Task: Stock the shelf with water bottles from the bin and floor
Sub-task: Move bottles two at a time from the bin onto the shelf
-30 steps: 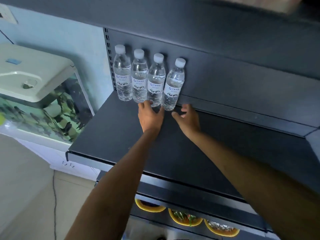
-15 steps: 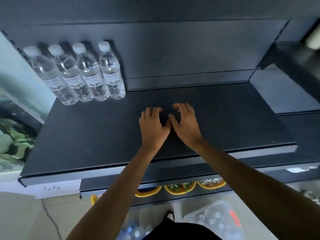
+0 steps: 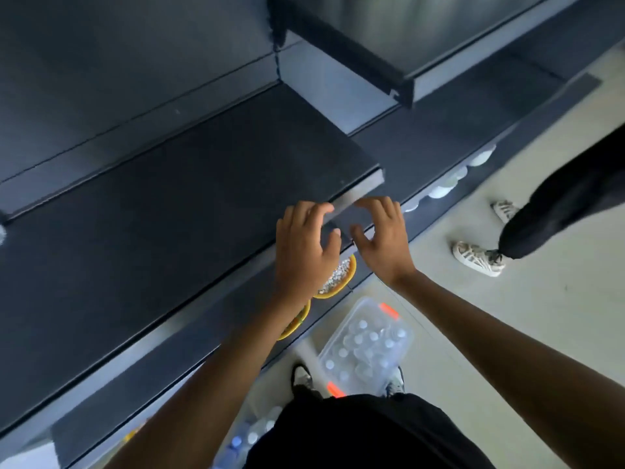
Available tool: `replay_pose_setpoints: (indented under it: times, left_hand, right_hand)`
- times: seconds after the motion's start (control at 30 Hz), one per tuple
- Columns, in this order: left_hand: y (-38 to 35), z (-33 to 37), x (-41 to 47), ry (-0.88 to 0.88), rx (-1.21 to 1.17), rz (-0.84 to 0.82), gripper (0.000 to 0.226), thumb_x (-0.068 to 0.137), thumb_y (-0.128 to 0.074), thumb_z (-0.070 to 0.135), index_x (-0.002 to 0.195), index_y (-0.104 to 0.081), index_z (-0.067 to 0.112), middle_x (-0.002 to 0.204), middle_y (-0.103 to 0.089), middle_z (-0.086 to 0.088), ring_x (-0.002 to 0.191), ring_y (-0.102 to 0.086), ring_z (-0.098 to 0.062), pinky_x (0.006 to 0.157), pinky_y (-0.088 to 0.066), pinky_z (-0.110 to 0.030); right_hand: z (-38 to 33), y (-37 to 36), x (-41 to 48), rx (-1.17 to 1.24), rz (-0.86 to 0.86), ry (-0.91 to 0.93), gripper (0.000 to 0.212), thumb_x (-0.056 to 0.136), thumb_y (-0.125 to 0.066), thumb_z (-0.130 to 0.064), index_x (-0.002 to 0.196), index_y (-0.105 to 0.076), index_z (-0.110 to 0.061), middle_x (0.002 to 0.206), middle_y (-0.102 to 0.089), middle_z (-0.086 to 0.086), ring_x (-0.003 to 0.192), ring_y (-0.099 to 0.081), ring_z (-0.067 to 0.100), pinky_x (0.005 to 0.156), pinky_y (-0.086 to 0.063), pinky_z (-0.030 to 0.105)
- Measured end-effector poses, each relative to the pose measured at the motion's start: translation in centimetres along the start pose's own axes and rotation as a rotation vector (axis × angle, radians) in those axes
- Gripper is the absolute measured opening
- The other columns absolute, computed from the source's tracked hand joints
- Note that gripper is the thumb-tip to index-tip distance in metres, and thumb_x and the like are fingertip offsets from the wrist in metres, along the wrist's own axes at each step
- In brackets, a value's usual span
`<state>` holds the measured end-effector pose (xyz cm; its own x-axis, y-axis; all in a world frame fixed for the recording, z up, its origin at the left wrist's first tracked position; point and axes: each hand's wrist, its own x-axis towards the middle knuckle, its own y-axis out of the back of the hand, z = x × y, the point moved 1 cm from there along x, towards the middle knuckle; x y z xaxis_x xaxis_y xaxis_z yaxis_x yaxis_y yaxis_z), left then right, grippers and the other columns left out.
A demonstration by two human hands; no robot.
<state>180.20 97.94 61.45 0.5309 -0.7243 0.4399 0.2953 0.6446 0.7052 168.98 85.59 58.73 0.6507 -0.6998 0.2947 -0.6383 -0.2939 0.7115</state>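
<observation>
The dark shelf board (image 3: pixel 142 211) runs across the left of the head view and shows no bottles. My left hand (image 3: pixel 306 252) hovers over its front right corner, fingers loose and empty. Beside it my right hand (image 3: pixel 384 240) is just past the shelf edge, fingers spread, also holding nothing. On the floor below stands a clear plastic bin (image 3: pixel 367 343) with orange latches, packed with white-capped water bottles. More water bottles (image 3: pixel 252 434) lie on the floor at the shelf's foot, partly hidden by my body.
Orange bowls of food (image 3: pixel 336 277) sit on a lower shelf under my hands. Another person's legs and striped sneakers (image 3: pixel 477 257) stand on the pale floor at the right. A higher dark shelf (image 3: pixel 365 62) juts out at the top. My own shoes flank the bin.
My view has swung right and downward; the row of bottles on the shelf has left the frame. Both hands drew back from the shelf interior to its front right corner, still empty.
</observation>
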Motion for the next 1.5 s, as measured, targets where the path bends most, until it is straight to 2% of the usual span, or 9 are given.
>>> replay_pose_setpoints:
  times: [0.17,0.43,0.6,0.83,0.93,1.03,1.2,1.37,1.5]
  left_hand:
    - [-7.3,3.4,-2.4,-0.089,-0.04,-0.19,0.034,0.084,-0.066,0.019,0.117,-0.067,0.009,0.109,-0.065,-0.007,0.103,-0.059,-0.031,0.089,-0.045,-0.044]
    - [-21.0,2.0,-9.7,-0.022,0.036,-0.581,0.044,0.082,-0.056,0.032,0.116,-0.064,0.006,0.106,-0.064,-0.015,0.102,-0.061,-0.04,0.084,-0.049,-0.048]
    - [-30.8,-1.7,-15.8,0.002,0.137,-0.793,0.047,0.08,-0.06,0.033,0.118,-0.062,0.005,0.108,-0.064,-0.017,0.103,-0.061,-0.041,0.085,-0.047,-0.049]
    - [-44.2,-8.5,-23.9,0.011,0.252,-0.988,0.053,0.085,-0.066,0.035,0.127,-0.059,0.004,0.121,-0.061,-0.021,0.114,-0.058,-0.043,0.092,-0.044,-0.048]
    - [-49.8,-11.5,-27.4,-0.002,0.299,-1.077,0.052,0.089,-0.066,0.036,0.131,-0.056,0.007,0.127,-0.059,-0.019,0.118,-0.056,-0.04,0.095,-0.042,-0.045]
    - [-54.9,-14.1,-30.9,-0.075,0.35,-1.136,0.052,0.091,-0.064,0.036,0.133,-0.054,0.007,0.128,-0.058,-0.018,0.121,-0.054,-0.039,0.097,-0.041,-0.044]
    - [-61.9,-16.5,-35.4,-0.211,0.443,-1.188,0.059,0.091,-0.06,0.035,0.144,-0.047,0.013,0.136,-0.058,-0.014,0.132,-0.046,-0.035,0.104,-0.034,-0.044]
    - [-66.6,-17.3,-37.3,-0.185,0.469,-1.157,0.055,0.097,-0.057,0.036,0.146,-0.045,0.014,0.129,-0.066,-0.011,0.125,-0.053,-0.034,0.104,-0.034,-0.042]
    - [-67.9,-17.4,-37.1,-0.188,0.468,-1.086,0.049,0.096,-0.059,0.031,0.141,-0.05,0.013,0.119,-0.071,-0.012,0.115,-0.06,-0.033,0.102,-0.037,-0.04]
  right_hand:
    - [7.8,3.0,-5.1,-0.038,0.037,-0.173,0.033,0.09,-0.064,-0.021,0.122,-0.064,-0.009,0.12,-0.062,0.009,0.111,-0.055,0.032,0.098,-0.046,0.043]
    - [20.3,1.8,-16.5,-0.117,-0.053,-0.537,0.036,0.089,-0.07,-0.015,0.123,-0.063,-0.005,0.12,-0.061,0.015,0.112,-0.055,0.038,0.095,-0.048,0.047]
    - [28.3,-3.3,-25.0,-0.153,-0.21,-0.733,0.04,0.088,-0.07,-0.013,0.125,-0.061,-0.003,0.123,-0.059,0.017,0.113,-0.053,0.04,0.09,-0.048,0.047]
    - [39.6,-14.1,-32.6,-0.145,-0.373,-0.888,0.046,0.093,-0.066,-0.02,0.136,-0.054,-0.007,0.134,-0.051,0.016,0.122,-0.051,0.037,0.096,-0.047,0.046]
    - [44.6,-18.7,-33.0,-0.138,-0.395,-0.916,0.048,0.094,-0.064,-0.019,0.139,-0.05,-0.01,0.137,-0.049,0.014,0.122,-0.052,0.035,0.09,-0.049,0.044]
    - [49.6,-23.0,-32.7,-0.16,-0.432,-0.909,0.051,0.093,-0.062,-0.016,0.142,-0.048,-0.014,0.138,-0.048,0.014,0.125,-0.05,0.035,0.093,-0.05,0.046]
    - [56.6,-27.9,-32.9,-0.246,-0.532,-0.792,0.057,0.091,-0.057,-0.005,0.145,-0.045,-0.02,0.14,-0.047,0.017,0.127,-0.048,0.038,0.086,-0.051,0.047]
    - [59.8,-30.4,-32.9,-0.324,-0.605,-0.642,0.051,0.093,-0.06,-0.012,0.142,-0.046,-0.019,0.128,-0.057,0.018,0.111,-0.059,0.042,0.084,-0.051,0.049]
    - [60.8,-31.1,-32.0,-0.326,-0.58,-0.635,0.038,0.095,-0.06,-0.021,0.132,-0.053,-0.017,0.122,-0.06,0.017,0.101,-0.063,0.042,0.083,-0.049,0.045]
